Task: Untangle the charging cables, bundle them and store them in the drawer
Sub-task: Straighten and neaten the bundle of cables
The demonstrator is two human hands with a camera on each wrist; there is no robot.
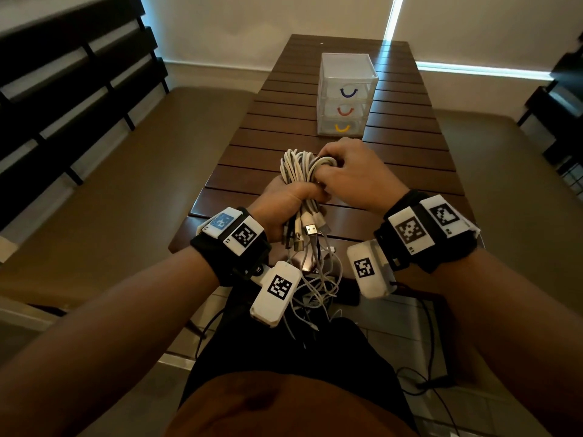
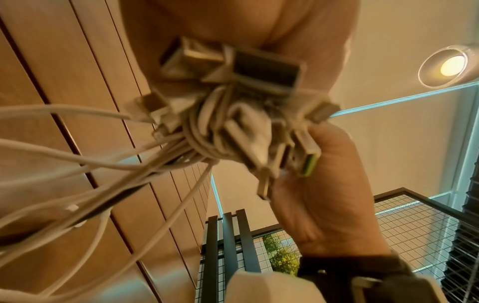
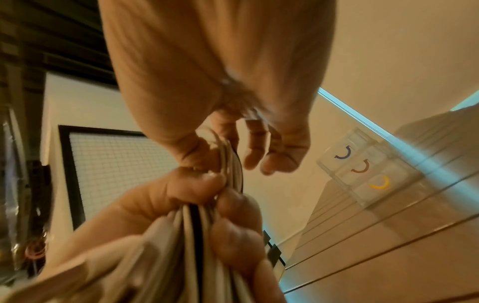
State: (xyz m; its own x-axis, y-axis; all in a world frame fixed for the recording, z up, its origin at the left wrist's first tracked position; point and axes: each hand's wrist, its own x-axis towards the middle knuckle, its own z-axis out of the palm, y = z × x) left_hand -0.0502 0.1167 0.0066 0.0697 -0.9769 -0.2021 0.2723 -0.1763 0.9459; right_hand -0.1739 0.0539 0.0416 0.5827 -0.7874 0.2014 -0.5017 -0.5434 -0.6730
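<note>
Here, left hand: our left hand (image 1: 279, 207) is fisted round the middle of the cable bundle (image 1: 303, 181), thumb across the top, held above the near end of the table (image 1: 410, 171).
Cable bundle: whitish cords with one dark strand stand up in loops out of our fist; the USB plugs (image 1: 310, 230) stick out below it, toward us.
Loose tails: the loose cable tails (image 1: 315, 288) hang in a tangle from the fist past the table's near edge, between our wrists.
Right hand: our right hand (image 1: 353, 175) comes in from the right, fingers curled onto the top loops; in the right wrist view thumb and forefinger pinch a few strands, the other fingertips (image 3: 277, 164) hanging free.
Hard to see: both wrist views are blurred; we cannot count the cables, and where the tails end is lost against dark clothing.
Drawer unit: the clear drawer unit (image 1: 347, 89) stands upright farther along the table, well apart from our hands, its three drawers shut, handles blue, red, yellow from the top.
Room: bare slats lie between hands and unit; floor flanks the table's long edges.
</note>
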